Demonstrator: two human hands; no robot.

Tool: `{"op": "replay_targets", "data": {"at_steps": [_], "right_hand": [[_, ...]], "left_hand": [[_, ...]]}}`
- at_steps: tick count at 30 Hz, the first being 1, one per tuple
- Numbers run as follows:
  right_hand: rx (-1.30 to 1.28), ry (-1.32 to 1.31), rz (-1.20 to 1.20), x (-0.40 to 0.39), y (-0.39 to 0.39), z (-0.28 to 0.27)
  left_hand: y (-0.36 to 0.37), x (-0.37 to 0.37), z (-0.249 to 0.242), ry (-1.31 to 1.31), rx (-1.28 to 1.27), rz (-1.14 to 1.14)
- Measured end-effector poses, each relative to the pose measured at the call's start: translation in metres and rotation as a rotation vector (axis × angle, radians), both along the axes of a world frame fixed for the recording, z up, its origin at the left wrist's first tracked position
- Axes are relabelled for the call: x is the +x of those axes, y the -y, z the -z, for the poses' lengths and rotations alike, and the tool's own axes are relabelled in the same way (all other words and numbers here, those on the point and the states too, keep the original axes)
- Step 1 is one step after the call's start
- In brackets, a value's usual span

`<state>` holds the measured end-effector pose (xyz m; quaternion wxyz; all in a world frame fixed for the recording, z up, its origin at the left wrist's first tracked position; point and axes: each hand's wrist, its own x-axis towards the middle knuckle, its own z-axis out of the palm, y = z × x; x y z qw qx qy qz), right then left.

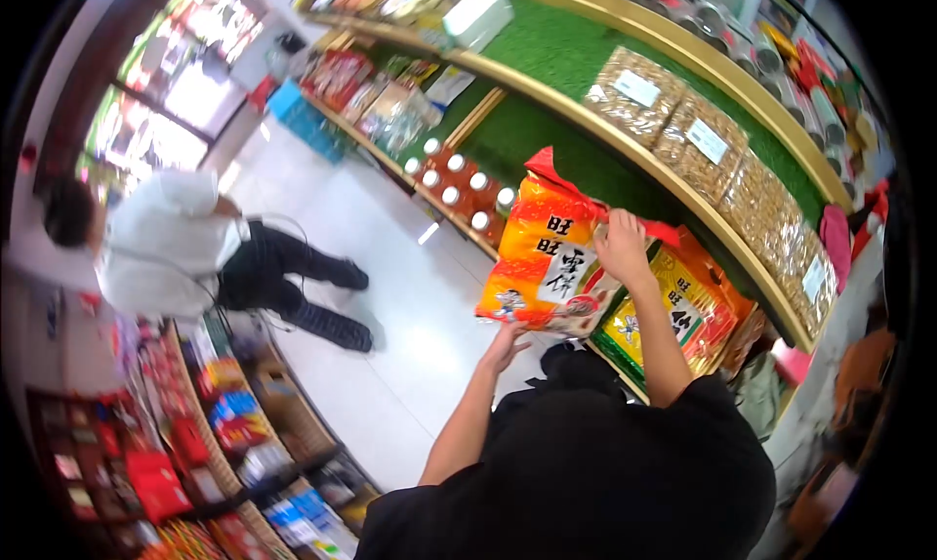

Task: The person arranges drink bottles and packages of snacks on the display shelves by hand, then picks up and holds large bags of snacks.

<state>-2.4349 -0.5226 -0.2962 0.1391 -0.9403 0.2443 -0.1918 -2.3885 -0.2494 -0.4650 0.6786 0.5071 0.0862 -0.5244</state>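
A large orange and red snack bag (pixel 547 252) of rice crackers with Chinese lettering is held up, tilted, in front of the green-lined shelf. My right hand (pixel 623 248) grips it along its right side near the red top edge, fingers closed on the packaging. At the bottom edge, my left hand (pixel 505 347) holds the bag from below, its fingers partly hidden behind it. Close to my right forearm, a yellow and green snack bag (pixel 673 306) lies on the lower shelf, partly covered by that arm.
Bottles with white caps (pixel 459 184) stand left of the orange bag. Clear packs of brown food (pixel 717 155) line the upper shelf (pixel 547 42). A person in a white shirt (pixel 171 243) stands in the aisle (pixel 390 316). Stocked shelves (pixel 210 404) run along the lower left.
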Motion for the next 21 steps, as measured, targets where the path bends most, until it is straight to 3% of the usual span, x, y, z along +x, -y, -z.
{"op": "replay_targets", "data": {"at_steps": [3, 6, 8, 11, 12, 13, 14, 16, 18, 20, 21], "right_hand": [[0.025, 0.001, 0.087, 0.01, 0.055, 0.01], [0.046, -0.242, 0.065, 0.019, 0.084, 0.036], [0.143, -0.185, 0.039, 0.022, 0.102, 0.062], [0.203, -0.145, 0.086, 0.031, 0.122, 0.098], [0.207, -0.105, 0.092, 0.031, 0.128, 0.108], [0.186, -0.203, 0.082, 0.032, 0.128, 0.11], [0.276, -0.246, 0.112, 0.034, 0.126, 0.13], [0.563, -0.456, 0.109, 0.04, 0.12, 0.165], [0.723, -0.625, 0.022, 0.036, 0.101, 0.163], [0.522, -0.745, -0.057, 0.029, 0.075, 0.219], [0.493, -0.755, -0.097, 0.043, 0.083, 0.218]], "left_hand": [[0.064, 0.015, -0.018, -0.067, -0.059, 0.16], [0.119, 0.022, 0.002, -0.108, 0.014, 0.135], [0.14, 0.018, 0.032, -0.055, -0.029, 0.008], [0.154, 0.03, 0.035, 0.003, 0.219, 0.111], [0.157, 0.031, 0.029, 0.049, 0.328, 0.168], [0.155, 0.042, 0.06, 0.251, 0.318, 0.283], [0.158, 0.047, 0.045, 0.311, 0.322, 0.331], [0.15, 0.066, 0.065, 0.483, 0.256, 0.225], [0.135, 0.099, 0.026, 0.48, 0.466, 0.349], [0.095, 0.124, 0.027, 0.244, 0.447, 0.252], [0.069, 0.137, 0.034, 0.149, 0.464, 0.206]]}}
